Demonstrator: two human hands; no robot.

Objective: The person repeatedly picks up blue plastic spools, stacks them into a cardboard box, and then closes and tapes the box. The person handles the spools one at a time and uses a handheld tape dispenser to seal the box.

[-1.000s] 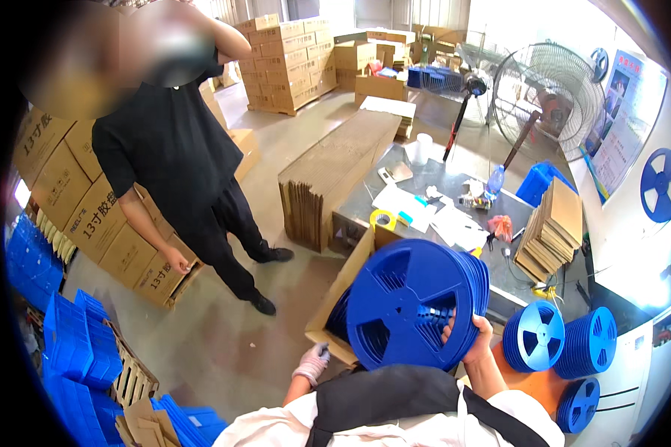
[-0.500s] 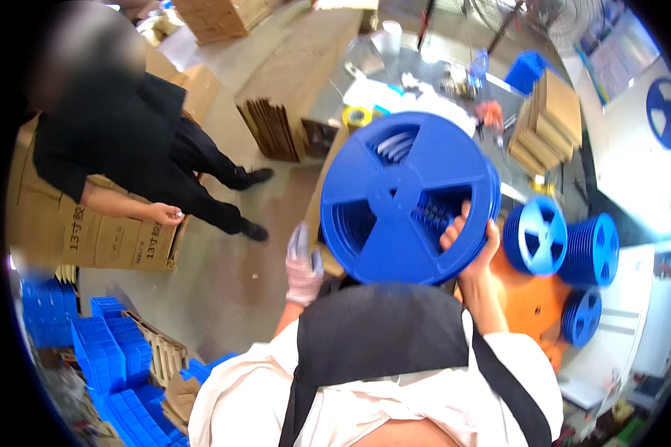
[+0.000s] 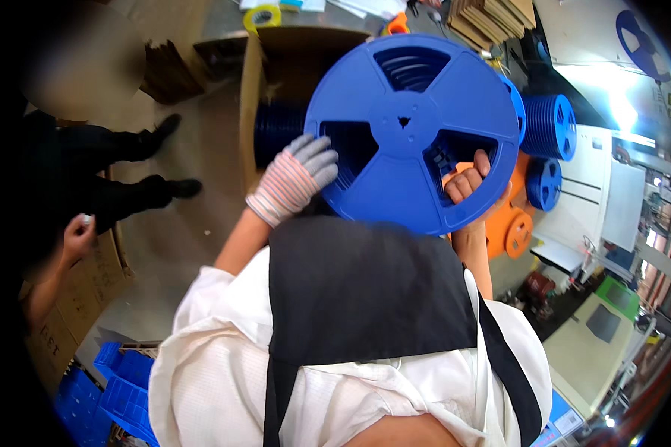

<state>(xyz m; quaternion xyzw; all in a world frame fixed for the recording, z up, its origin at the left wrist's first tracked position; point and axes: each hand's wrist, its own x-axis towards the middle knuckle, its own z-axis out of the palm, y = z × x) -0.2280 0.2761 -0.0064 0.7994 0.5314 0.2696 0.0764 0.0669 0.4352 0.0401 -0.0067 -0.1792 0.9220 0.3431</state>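
at the far left a co-worker's hand [image 3: 78, 235] hung beside stacked cardboard boxes [image 3: 74, 298], with blue bins [image 3: 115, 387] on the floor below. the left hand [image 3: 294, 179], in a striped glove, pressed its fingers flat on the rim of the big blue reel [image 3: 414, 130], held up before the chest over an open carton [image 3: 291, 82] with more reels inside. the bare right hand [image 3: 470, 182] hooked its fingers through a spoke opening. the step looked like carrying the reel; setting it down would call for a steady two-handed grip. smaller blue reels [image 3: 548, 127] and an orange spool [image 3: 511, 223] crowded the right.
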